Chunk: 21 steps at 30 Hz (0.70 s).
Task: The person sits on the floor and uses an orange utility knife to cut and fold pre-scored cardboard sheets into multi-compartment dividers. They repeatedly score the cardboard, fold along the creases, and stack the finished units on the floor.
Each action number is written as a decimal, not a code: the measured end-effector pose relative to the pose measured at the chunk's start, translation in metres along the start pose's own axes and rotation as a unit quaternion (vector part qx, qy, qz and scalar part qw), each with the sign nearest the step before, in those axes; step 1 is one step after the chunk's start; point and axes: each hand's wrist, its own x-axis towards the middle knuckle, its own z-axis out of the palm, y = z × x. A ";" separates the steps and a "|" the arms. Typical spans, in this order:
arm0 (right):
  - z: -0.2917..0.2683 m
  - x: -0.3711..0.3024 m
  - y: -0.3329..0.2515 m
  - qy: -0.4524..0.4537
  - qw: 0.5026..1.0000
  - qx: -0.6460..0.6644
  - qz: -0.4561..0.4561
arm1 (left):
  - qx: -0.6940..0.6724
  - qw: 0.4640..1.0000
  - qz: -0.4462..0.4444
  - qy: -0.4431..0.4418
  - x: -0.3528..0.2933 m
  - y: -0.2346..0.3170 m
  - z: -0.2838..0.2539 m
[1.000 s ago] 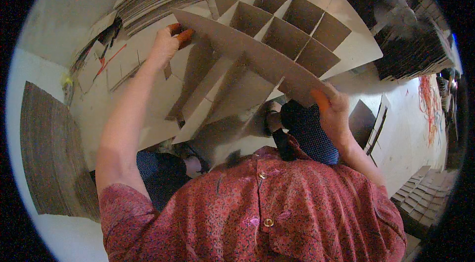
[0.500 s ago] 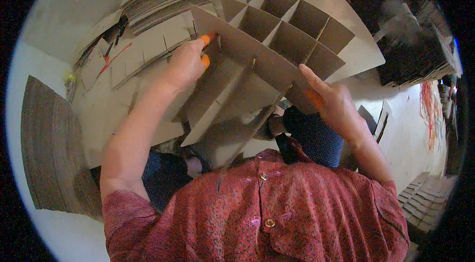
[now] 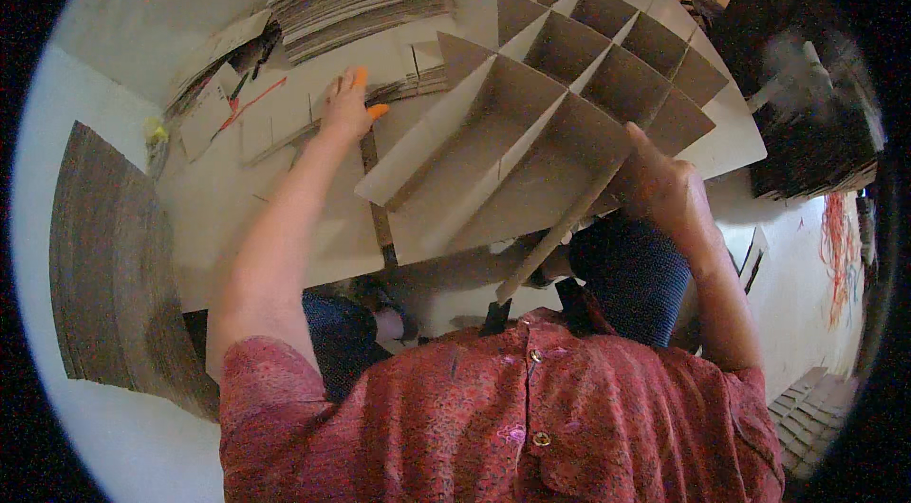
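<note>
A grid-shaped cardboard divider (image 3: 584, 133) of interlocking strips stands tilted over the table, its long open slots towards me. My right hand (image 3: 660, 176) is closed on its near right side, the index finger stretched along a strip; part of the grip is in shadow. To the left of the divider, my left hand (image 3: 349, 106) hovers over or touches flat slotted cardboard strips (image 3: 285, 119), thumb and forefinger apart and nothing visible between them. Orange covers sit on those two fingertips.
Stacked cardboard sheets (image 3: 365, 5) lie at the back of the white table (image 3: 731, 147), with a red cord (image 3: 251, 104) beside them. A tall cardboard stack (image 3: 114, 266) stands at left, a dark bundle (image 3: 816, 138) at right. Red strings (image 3: 835, 242) hang farther right.
My left hand has let go of the divider and moved left to the flat strips. The divider has shifted right in view, and its near cross strip now sits level with the others.
</note>
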 end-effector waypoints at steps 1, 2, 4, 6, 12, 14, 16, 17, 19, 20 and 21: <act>-0.001 0.001 0.003 -0.002 1.000 0.010 0.001 | -0.089 0.995 -0.042 -0.028 0.006 0.002 0.004; -0.003 0.002 0.004 -0.003 1.000 0.020 0.002 | -0.089 0.992 -0.061 -0.066 0.010 0.002 0.005; -0.005 -0.001 0.011 -0.006 1.000 0.011 0.012 | 0.000 0.985 -0.068 -0.156 0.026 0.026 -0.012; -0.006 -0.003 0.014 -0.012 1.000 -0.019 0.012 | 0.070 0.980 -0.057 -0.176 0.032 0.031 -0.020; -0.020 0.005 -0.019 0.177 0.983 0.017 -0.048 | -0.248 0.933 -0.209 -0.156 0.041 -0.029 -0.024; -0.025 0.008 -0.030 0.206 0.974 0.047 -0.085 | -0.441 0.817 -0.344 -0.137 0.039 -0.039 -0.033; -0.026 0.010 -0.041 0.200 0.968 0.122 -0.085 | -0.308 0.923 -0.221 -0.064 0.039 -0.025 -0.051; -0.024 0.012 -0.045 0.175 0.965 0.184 -0.069 | -0.234 0.959 -0.157 -0.028 0.035 -0.006 -0.067; -0.024 0.017 -0.062 0.113 0.922 0.370 0.003 | -0.234 0.965 -0.067 0.100 0.024 0.052 -0.101; -0.025 0.022 -0.075 0.072 0.868 0.489 0.058 | -0.279 0.953 -0.024 0.112 0.017 0.080 -0.115; -0.025 0.025 -0.085 0.035 0.795 0.595 0.113 | -0.326 0.937 0.021 0.124 0.010 0.105 -0.126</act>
